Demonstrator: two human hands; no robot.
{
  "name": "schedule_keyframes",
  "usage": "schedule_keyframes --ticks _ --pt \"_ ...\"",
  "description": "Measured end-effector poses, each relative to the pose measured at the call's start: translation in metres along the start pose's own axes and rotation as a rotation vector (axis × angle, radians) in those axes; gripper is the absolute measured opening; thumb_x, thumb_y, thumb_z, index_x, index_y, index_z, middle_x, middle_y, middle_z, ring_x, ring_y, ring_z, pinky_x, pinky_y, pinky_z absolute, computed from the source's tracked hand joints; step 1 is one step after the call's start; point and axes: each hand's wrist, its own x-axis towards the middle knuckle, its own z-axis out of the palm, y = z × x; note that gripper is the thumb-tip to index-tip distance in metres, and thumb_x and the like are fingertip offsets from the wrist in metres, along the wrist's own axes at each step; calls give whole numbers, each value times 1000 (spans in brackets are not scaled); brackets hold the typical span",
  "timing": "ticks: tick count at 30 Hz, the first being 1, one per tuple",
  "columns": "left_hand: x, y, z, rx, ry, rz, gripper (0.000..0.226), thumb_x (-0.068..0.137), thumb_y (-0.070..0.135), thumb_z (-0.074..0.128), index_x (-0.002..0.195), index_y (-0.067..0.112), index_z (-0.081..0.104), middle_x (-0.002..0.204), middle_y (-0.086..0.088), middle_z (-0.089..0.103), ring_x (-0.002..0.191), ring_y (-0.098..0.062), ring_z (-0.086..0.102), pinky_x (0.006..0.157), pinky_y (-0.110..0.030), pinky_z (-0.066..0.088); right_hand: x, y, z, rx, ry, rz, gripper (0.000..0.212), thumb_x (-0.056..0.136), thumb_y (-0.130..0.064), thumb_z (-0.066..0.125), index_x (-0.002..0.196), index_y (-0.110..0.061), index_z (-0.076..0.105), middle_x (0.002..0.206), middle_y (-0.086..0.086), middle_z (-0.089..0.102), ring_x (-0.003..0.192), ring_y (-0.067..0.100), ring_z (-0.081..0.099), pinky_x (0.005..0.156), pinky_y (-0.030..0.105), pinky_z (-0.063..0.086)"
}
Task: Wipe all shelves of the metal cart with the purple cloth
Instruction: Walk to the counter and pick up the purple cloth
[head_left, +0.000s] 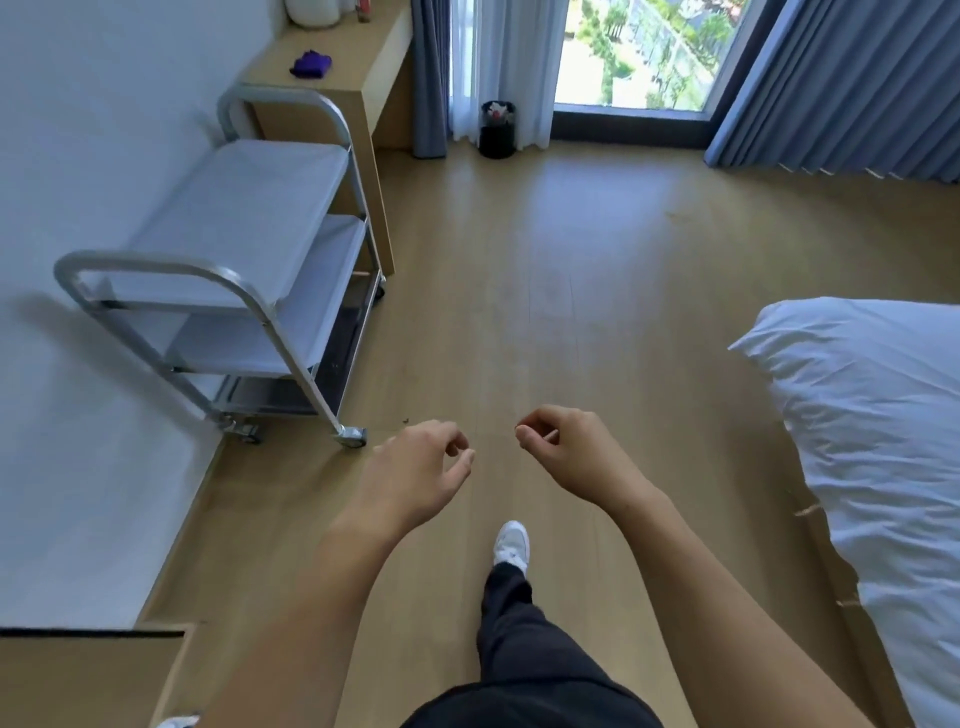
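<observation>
— Where is the purple cloth (310, 64)?

— Bunched up on the wooden worktop (337, 57) against the left wall, beyond the far end of the metal cart (228, 270). Neither hand is anywhere near it.

— And the cart?

— It stands along the wall, its far handle just in front of the worktop's end. Three shelves show: the top one fully, the middle one partly under it, and the bottom one mostly in shadow, so its surface is hard to make out. Only the near wheels are visible.

— What are the hands doing?

— Both hang over the wooden floor (571, 260), well apart from the cart. The left hand (415, 473) has its fingers (457, 447) curled loosely inward, thumb near the fingertips, clamped on nothing. The right hand (566, 452) is curled too; a thin pale sliver shows at its fingertips, but it is too small to tell whether that is a held object or part of the hand.

— Anything cut off?

— The bed (872, 415) with white bedding runs out of frame on the right. At the top of the worktop, a white container and some small items are cropped by the edge. A black bin (497, 130) sits by the curtains (831, 88) at the window. Below, one dark trouser leg and a white shoe (511, 543) step forward; another shoe barely shows at the bottom left.
</observation>
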Motion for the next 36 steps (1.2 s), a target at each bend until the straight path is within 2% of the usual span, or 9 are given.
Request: schedule_keyframes --ticks 4,8,13,15,18,24,27,32,36 --pt "91 1 -23 12 10 -9 20 93 42 52 100 28 64 100 13 65 91 -10 63 81 -38 53 97 0 -23 28 -10 -14 18 93 -32 59 97 -21 71 88 -10 71 80 7 66 80 34 56" --pt "174 -1 -52 -2 35 -18 18 94 42 52 100 28 63 98 14 65 90 -8 63 81 -37 55 186 -13 -54 31 -18 -46 20 94 -35 57 101 -22 71 90 -12 71 82 4 65 81 34 57" --pt "251 -12 -68 -22 32 -17 18 94 41 52 99 28 63 96 14 66 88 -8 63 79 -36 55 263 -26 -77 -25 -53 -47 21 95 -36 55 102 -23 70 92 -11 70 84 6 65 80 37 57" --pt "283 -21 -70 49 23 -17 20 94 42 49 101 28 62 99 12 65 88 -9 63 78 -34 54 294 -31 -83 -97 -79 -51 21 94 -38 54 102 -26 69 94 -12 70 85 8 65 80 37 57" --pt "341 -41 -78 161 40 -10 25 94 44 46 105 27 61 100 10 64 87 -13 62 75 -33 52 355 -44 -91 -200 -78 -84 21 95 -37 53 104 -25 67 96 -10 70 86 10 65 79 37 56" --pt "471 -104 -105 191 62 -8 26 94 45 45 104 27 61 99 9 64 85 -13 62 72 -32 51 491 -75 -82 -293 -66 -126 23 96 -37 51 105 -23 67 103 -9 67 96 11 61 82 35 53" --pt "530 -131 -127 208 38 -11 27 94 44 44 104 25 61 100 7 64 88 -15 62 75 -34 52 550 -95 -83 -380 -55 -128 25 97 -38 48 107 -23 66 109 -8 64 100 14 59 82 37 53" --pt "618 -161 -166 199 -7 72 28 94 45 45 105 26 61 99 7 64 87 -15 62 72 -33 50 634 -119 -90 -389 -16 -95 21 96 -38 47 101 -28 65 101 -11 64 92 12 60 74 31 50" --pt "678 -181 -182 167 1 80 28 94 46 45 105 26 61 98 7 64 88 -15 62 74 -35 52 695 -124 -89 -362 -40 -57 21 96 -39 48 103 -28 65 104 -11 63 96 11 59 77 32 51"
